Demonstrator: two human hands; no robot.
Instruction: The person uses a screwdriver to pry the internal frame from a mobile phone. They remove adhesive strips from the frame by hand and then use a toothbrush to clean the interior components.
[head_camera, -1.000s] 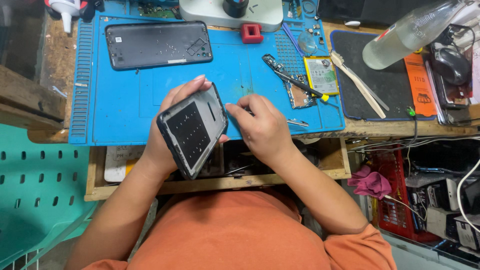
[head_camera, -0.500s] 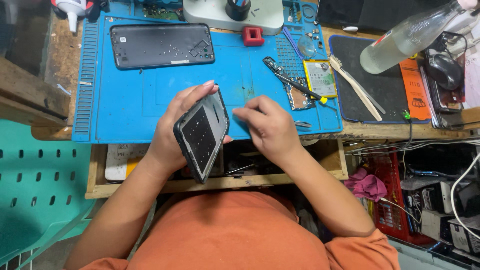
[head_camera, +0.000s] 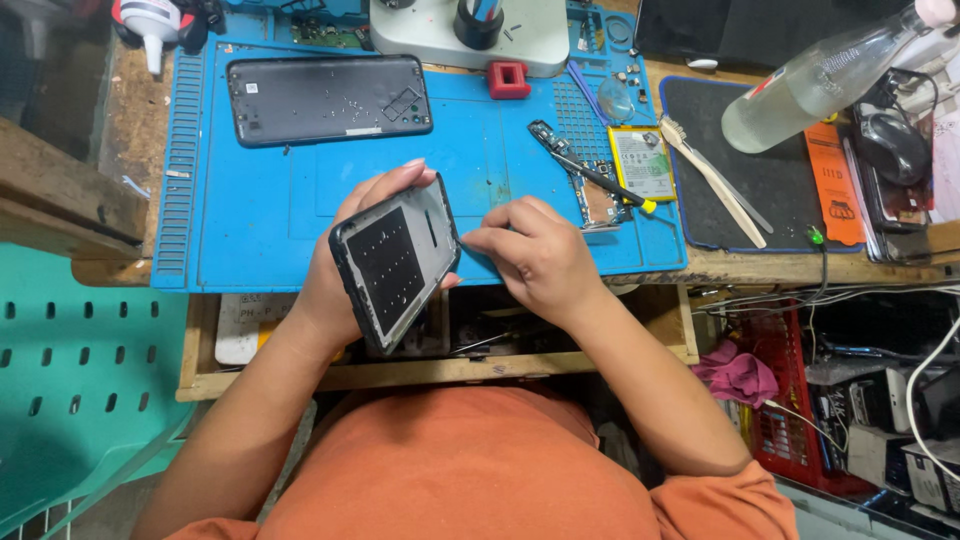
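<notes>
My left hand (head_camera: 335, 270) grips an opened phone body (head_camera: 397, 262), a dark frame with its inner side up, tilted over the near edge of the blue work mat (head_camera: 260, 210). My right hand (head_camera: 540, 255) rests beside the phone's right edge, fingers pinched together at its side; whether a small tool sits between them I cannot tell. A black phone back cover (head_camera: 328, 98) lies flat at the mat's far left.
A circuit board with a screwdriver (head_camera: 590, 172), a battery (head_camera: 642, 162) and a red block (head_camera: 509, 79) lie on the mat. A clear bottle (head_camera: 815, 80), tweezers (head_camera: 715, 180) and a black pad (head_camera: 790, 190) are right. A teal chair (head_camera: 70, 400) stands left.
My left hand has turned the phone body more upright and shifted it slightly right. My right hand stays at its edge, fingers pinched closer to the frame.
</notes>
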